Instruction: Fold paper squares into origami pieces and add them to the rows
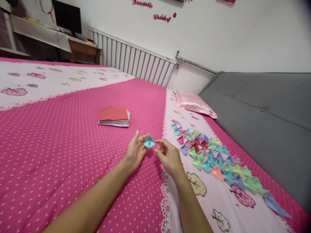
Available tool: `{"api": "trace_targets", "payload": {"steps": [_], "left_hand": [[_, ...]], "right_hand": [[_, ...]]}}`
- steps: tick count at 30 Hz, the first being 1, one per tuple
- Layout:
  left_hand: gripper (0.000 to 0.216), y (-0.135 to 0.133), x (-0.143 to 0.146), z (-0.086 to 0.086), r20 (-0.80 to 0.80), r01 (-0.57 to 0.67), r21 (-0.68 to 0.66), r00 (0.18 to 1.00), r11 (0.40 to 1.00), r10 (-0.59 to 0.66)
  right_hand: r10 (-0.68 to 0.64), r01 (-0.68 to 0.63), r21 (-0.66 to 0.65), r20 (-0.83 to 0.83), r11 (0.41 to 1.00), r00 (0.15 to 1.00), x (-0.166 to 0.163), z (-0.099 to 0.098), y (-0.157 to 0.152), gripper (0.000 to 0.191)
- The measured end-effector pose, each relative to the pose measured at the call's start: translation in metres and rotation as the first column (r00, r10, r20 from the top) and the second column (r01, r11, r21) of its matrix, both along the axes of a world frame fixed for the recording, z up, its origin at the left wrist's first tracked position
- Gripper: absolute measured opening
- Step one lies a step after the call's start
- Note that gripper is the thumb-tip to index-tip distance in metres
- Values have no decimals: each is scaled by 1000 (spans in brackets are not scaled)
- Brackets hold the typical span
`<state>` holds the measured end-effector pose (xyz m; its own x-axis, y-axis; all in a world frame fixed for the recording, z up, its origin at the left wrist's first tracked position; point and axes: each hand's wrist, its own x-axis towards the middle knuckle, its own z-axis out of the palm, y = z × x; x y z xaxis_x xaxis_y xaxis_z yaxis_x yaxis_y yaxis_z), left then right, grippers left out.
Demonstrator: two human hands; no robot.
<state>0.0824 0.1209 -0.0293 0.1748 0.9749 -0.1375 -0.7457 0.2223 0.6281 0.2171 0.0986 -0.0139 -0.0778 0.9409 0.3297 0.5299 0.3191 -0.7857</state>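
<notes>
Teal folded paper [149,142] held just above the pink bedspread [73,136], left hand [136,151] fingertips pinching its left corner; right hand [169,157] just to its right, fingers loosely apart, contact unclear.

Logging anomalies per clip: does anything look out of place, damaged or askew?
Nothing much. The left hand holds a teal folded paper, right hand beside it; the paper stack is tidy. Only the bluish piece ending the folded row lies flatter, longer.
</notes>
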Motion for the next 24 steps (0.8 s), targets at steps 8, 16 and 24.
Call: {"api": "trace_targets", "payload": {"steps": [8, 16, 24], "left_hand": [[45, -3, 3, 1, -47, 16, 50, 999, 999, -13], [53, 3, 3, -6, -220, -83, 68, 971, 994, 96], [52, -8, -19, -20, -683, -195, 506, 505, 840, 529]], "right_hand": [[-20, 23, -60, 56, 998, 998, -8, -6, -1, 16], [-57, 43, 85, 166, 995, 985, -5, -8, 0, 14], [-298, 225, 249, 313, 942, 901, -3, -23, 1, 17]]}}
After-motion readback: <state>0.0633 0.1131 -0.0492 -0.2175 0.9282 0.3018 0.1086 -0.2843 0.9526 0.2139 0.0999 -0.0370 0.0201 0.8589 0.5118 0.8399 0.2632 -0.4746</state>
